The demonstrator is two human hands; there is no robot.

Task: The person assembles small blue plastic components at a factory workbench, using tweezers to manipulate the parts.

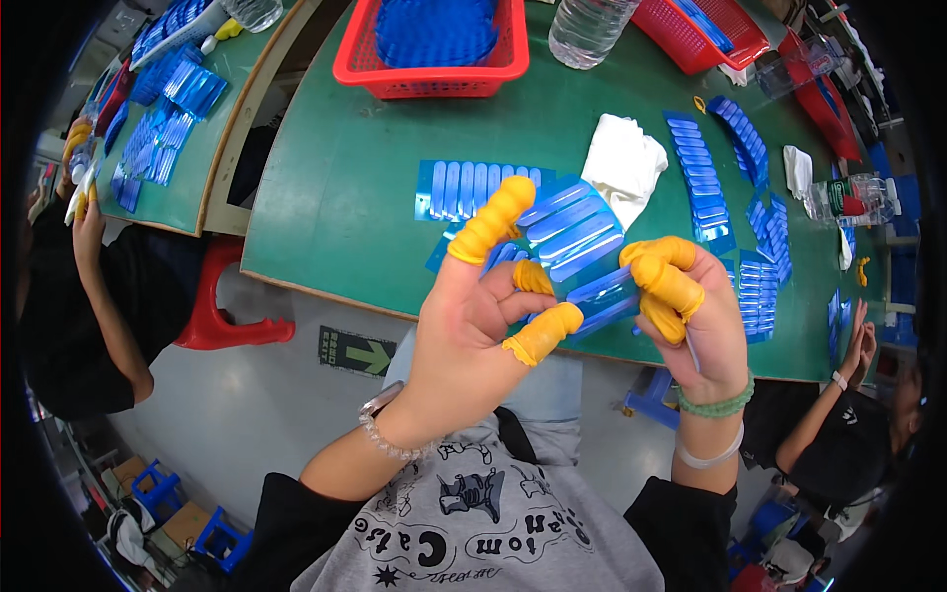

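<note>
Yellow rubber finger cots cover several fingertips of both hands. My left hand (472, 331) is closed around the lower left edge of a blue translucent film sheet (574, 232) with raised oblong strips, its index finger stretched up along the sheet's side. My right hand (698, 311) pinches the right end of a blue film strip (605, 299) just below the sheet. Whether strip and sheet are joined I cannot tell. Beneath them, another blue strip sheet (464, 189) lies flat on the green table (335, 197). A crumpled white cloth (626, 163) lies just beyond the held sheet.
A red basket (431, 84) of blue pieces and a clear plastic bottle (589, 30) stand at the far side. More blue sheets (700, 183) lie to the right. Co-workers sit at both sides; a red stool (232, 306) is at the left.
</note>
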